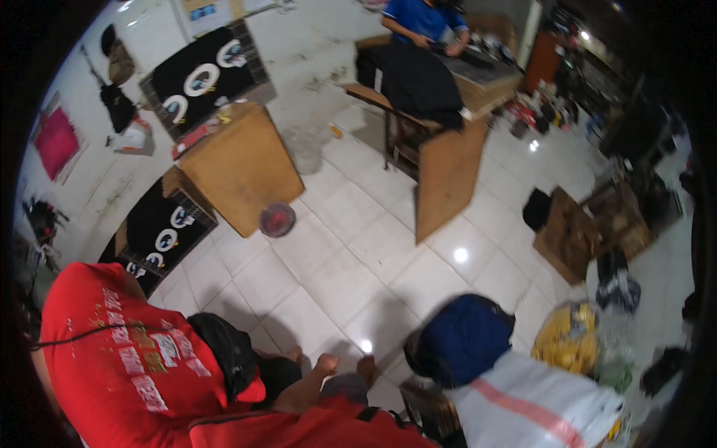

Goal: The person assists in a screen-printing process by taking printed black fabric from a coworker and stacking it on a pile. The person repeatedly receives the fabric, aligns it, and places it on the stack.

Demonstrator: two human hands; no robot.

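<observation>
My red clothing [336, 429] fills the lower middle. A bare forearm reaches forward from it, and what looks like my left hand [326, 364] is at its end, above dark grey shorts [347, 387]. Its fingers are too small and blurred to read, and I make out nothing held in it. Just right of it a bare foot [366, 368] rests on the white tiles. My right hand is out of the picture. Close on my left, a person in a red printed shirt [142, 351] bends forward, with a black cap or bag [224, 351] beside the shirt.
A blue bundle [467, 340], a white sack with a red stripe [530, 403] and a yellow bag [567, 336] lie to the right. Ahead are a brown table [243, 168], a round tub [277, 220] and black printed panels [198, 82]. A person in blue [426, 22] works at a far table.
</observation>
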